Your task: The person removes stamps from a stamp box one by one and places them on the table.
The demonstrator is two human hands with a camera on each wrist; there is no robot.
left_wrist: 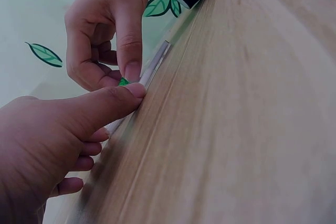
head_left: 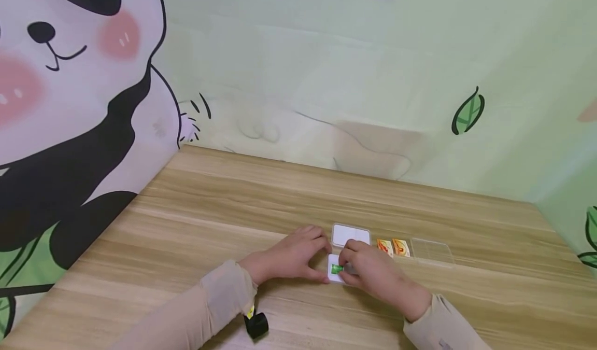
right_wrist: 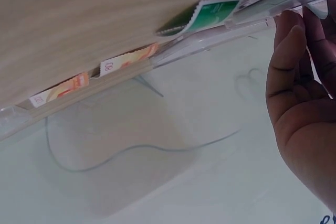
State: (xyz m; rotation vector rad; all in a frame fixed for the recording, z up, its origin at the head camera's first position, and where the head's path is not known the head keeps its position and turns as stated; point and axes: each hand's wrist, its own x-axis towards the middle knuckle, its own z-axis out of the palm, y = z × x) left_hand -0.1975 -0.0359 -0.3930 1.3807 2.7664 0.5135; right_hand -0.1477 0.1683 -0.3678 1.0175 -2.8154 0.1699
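Observation:
My left hand [head_left: 295, 254] grips the left edge of a small flat case with a white insert [head_left: 332, 276], thumb at its near corner and fingers at the far one. Over this case, my right hand [head_left: 375, 271] pinches a green stamp [head_left: 337, 269] between thumb and fingertips. The left wrist view shows only a green sliver at those fingertips. Beside the case, a second green stamp [right_wrist: 212, 15] with perforated edges stands tilted in the right wrist view; my right hand mostly hides it from the head view.
Behind stands another clear case with a white insert [head_left: 351, 234]. Two orange stamps [head_left: 384, 247] lie to the right, then a transparent lid [head_left: 432, 251]. A black object with a yellow label [head_left: 256, 325] lies by the left sleeve. A printed wall covering [head_left: 280, 80] borders the wooden table [head_left: 210, 194].

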